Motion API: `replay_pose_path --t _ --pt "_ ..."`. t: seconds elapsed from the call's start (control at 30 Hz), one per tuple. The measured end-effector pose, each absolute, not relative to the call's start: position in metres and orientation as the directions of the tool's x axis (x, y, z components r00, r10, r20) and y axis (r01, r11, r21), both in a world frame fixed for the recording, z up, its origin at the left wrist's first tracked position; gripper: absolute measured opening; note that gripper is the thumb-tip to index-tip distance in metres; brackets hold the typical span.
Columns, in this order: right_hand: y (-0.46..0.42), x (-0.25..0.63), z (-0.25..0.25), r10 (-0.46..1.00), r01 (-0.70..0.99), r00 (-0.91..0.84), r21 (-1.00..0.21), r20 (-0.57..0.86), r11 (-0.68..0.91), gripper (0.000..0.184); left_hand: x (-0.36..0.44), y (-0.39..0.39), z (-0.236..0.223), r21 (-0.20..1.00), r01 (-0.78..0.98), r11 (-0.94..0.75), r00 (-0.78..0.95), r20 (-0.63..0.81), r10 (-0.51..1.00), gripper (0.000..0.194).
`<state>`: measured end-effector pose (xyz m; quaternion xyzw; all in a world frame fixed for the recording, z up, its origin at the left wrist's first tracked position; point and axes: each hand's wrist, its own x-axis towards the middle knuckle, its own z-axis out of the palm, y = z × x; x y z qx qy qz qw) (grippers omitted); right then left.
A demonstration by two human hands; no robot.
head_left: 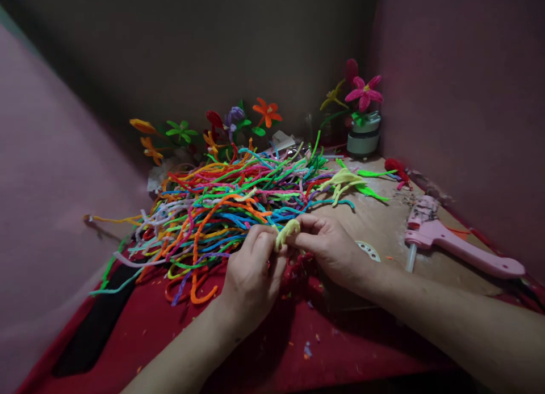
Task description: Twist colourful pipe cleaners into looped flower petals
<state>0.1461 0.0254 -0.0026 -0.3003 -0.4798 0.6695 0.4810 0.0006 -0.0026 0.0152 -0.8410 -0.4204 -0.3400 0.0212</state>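
Between my two hands is a pale yellow pipe cleaner [288, 234], bent into a small loop. My left hand [255, 269] pinches its left side, fingers curled. From the other side my right hand [330, 246] grips it between thumb and forefinger. Just beyond the hands spreads a large heap of pipe cleaners [238, 201] in many colours. A pale yellow pipe cleaner flower [344, 179] with bright green leaves lies to the right of the heap. The ends of the held piece are hidden by my fingers.
A pink glue gun [464, 247] rests on the brown board [383, 206] at right, near a white perforated disc [369, 250]. Finished flowers [267, 112] stand behind the heap, and a grey-green pot [363, 135] holds more. A black strip [96, 320] lies on the red cloth [170, 331].
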Motion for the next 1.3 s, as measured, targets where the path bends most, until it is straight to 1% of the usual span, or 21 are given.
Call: replay_pose_path --t 0.1,0.23,0.3,0.37,0.4,0.47,0.57,0.67,0.73,0.8,0.87,1.03,1.1,1.17,1.27,1.3 --pt "0.026 0.147 0.0 0.919 -0.337 -0.392 -0.935 0.038 -0.105 0.004 -0.001 -0.002 0.019 0.236 0.712 -0.661 0.434 0.592 0.679 0.01" --pt "0.026 0.149 0.002 0.91 -0.305 -0.409 -0.949 0.059 -0.076 0.008 -0.005 0.001 0.018 0.193 0.687 -0.701 0.508 0.562 0.653 0.01" --pt "0.025 0.149 0.002 0.914 -0.317 -0.401 -0.946 0.064 -0.073 0.008 -0.007 0.003 0.016 0.152 0.697 -0.701 0.529 0.552 0.644 0.007" --pt "0.025 0.149 0.002 0.916 -0.336 -0.398 -0.936 0.044 -0.101 0.01 -0.008 0.005 0.015 0.154 0.708 -0.689 0.519 0.547 0.656 0.004" --pt "0.025 0.149 0.002 0.915 -0.342 -0.402 -0.932 0.029 -0.12 0.011 -0.009 0.005 0.015 0.179 0.708 -0.683 0.514 0.533 0.672 0.004" --pt "0.025 0.148 0.002 0.914 -0.342 -0.405 -0.927 0.0 -0.152 0.015 -0.008 0.005 0.015 0.26 0.696 -0.67 0.501 0.493 0.712 0.014" --pt "0.024 0.147 0.0 0.91 -0.338 -0.413 -0.92 -0.043 -0.197 0.019 -0.007 0.005 0.018 0.405 0.707 -0.58 0.456 0.366 0.811 0.026" --pt "0.024 0.146 -0.001 0.885 -0.337 -0.454 -0.898 -0.108 -0.282 0.022 -0.007 0.003 0.022 0.598 0.689 -0.41 0.392 0.168 0.904 0.034" --pt "0.024 0.146 -0.003 0.859 -0.332 -0.494 -0.884 -0.135 -0.329 0.021 -0.006 0.003 0.023 0.742 0.614 -0.268 0.382 0.017 0.924 0.038" --pt "0.025 0.147 -0.005 0.837 -0.315 -0.525 -0.879 -0.153 -0.358 0.022 -0.005 0.003 0.023 0.844 0.523 -0.12 0.387 -0.109 0.915 0.04" --pt "0.026 0.147 -0.006 0.827 -0.292 -0.534 -0.881 -0.174 -0.373 0.021 -0.004 0.003 0.021 0.884 0.466 -0.047 0.386 -0.155 0.909 0.04" --pt "0.028 0.147 -0.008 0.829 -0.287 -0.524 -0.875 -0.197 -0.39 0.014 -0.001 0.005 0.016 0.883 0.469 -0.025 0.421 -0.198 0.885 0.025" --pt "0.029 0.148 -0.008 0.826 -0.294 -0.527 -0.869 -0.2 -0.397 0.012 -0.001 0.006 0.017 0.893 0.449 0.007 0.425 -0.22 0.878 0.025" --pt "0.03 0.148 -0.007 0.83 -0.316 -0.529 -0.868 -0.175 -0.384 0.012 -0.002 0.006 0.021 0.91 0.409 0.067 0.422 -0.254 0.87 0.023" --pt "0.032 0.15 -0.005 0.856 -0.329 -0.498 -0.883 -0.139 -0.335 0.015 -0.005 0.008 0.026 0.91 0.375 0.178 0.396 -0.331 0.857 0.013" --pt "0.033 0.151 -0.005 0.868 -0.326 -0.476 -0.889 -0.14 -0.322 0.016 -0.005 0.008 0.028 0.908 0.363 0.21 0.381 -0.351 0.855 0.012"
